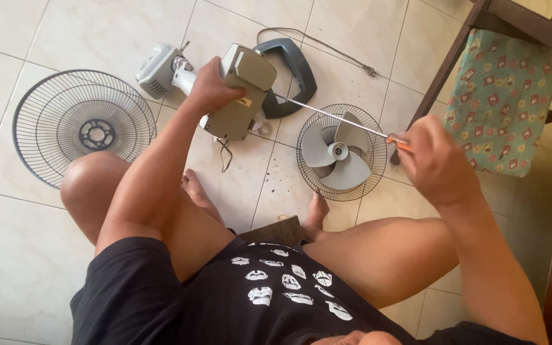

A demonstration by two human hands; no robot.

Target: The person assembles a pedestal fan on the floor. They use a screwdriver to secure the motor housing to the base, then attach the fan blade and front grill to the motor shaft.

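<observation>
My left hand [209, 86] grips the grey fan body [241, 96], holding it up above the tiled floor; its white neck and motor housing [158, 69] stick out to the left. My right hand [432, 156] holds a long screwdriver [333, 117] by its orange handle. The thin metal shaft runs left, with its tip at the side of the fan body.
A wire fan guard [46, 128] lies on the floor at left. A second guard [372, 160] with the grey blade [340, 150] in it lies at centre right. A dark grey base ring [301, 70] and a power cord [340, 54] lie behind. A chair with a patterned cushion [499, 96] stands right.
</observation>
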